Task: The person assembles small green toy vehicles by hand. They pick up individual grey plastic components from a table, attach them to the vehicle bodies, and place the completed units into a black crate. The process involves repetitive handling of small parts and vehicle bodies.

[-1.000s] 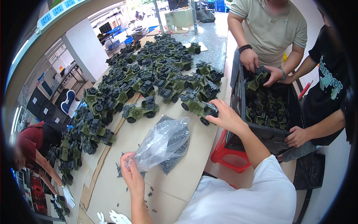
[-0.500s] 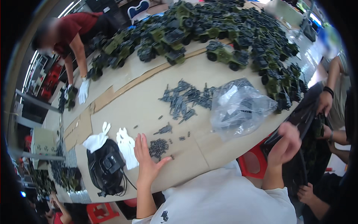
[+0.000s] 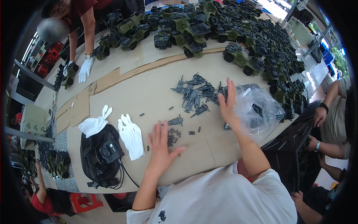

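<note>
my left hand, spread, empty, is beside small dark pegs; my right hand, open, seemingly empty, is by grey gun-shaped parts, which lie loose on the bench, presumably for easy reach.

toy vehicles: olive-green, black | gun-shaped parts: dark grey | glove: white | cardboard: brown

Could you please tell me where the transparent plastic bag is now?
In the head view, the transparent plastic bag lies on the beige tabletop, right of centre, between the person's right hand and the pile of green-and-black toy vehicles.
</note>
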`<state>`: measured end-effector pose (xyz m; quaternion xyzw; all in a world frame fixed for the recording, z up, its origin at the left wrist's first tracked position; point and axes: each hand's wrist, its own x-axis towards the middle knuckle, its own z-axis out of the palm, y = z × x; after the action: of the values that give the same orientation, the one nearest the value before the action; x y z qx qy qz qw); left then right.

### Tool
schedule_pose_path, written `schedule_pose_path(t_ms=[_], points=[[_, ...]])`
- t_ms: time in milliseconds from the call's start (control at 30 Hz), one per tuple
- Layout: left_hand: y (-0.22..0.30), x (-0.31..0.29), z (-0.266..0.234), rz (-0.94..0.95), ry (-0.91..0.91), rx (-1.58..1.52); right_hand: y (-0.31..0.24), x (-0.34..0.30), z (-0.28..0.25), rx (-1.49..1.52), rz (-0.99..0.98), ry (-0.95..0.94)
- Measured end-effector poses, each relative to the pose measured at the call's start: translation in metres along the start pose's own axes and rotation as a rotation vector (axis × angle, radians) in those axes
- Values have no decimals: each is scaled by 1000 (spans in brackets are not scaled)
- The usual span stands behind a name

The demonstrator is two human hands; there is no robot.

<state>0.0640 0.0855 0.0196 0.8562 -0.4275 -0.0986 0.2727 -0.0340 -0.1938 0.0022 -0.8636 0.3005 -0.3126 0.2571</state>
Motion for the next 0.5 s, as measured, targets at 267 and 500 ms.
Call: schedule_pose_path(t_ms=[267,500], points=[[-80,-19,-36,-263,101,103,13,10,2,-108,50,65],[-70,-30,-25,-114,296,283,-52,-5,16,86,-405,-223]])
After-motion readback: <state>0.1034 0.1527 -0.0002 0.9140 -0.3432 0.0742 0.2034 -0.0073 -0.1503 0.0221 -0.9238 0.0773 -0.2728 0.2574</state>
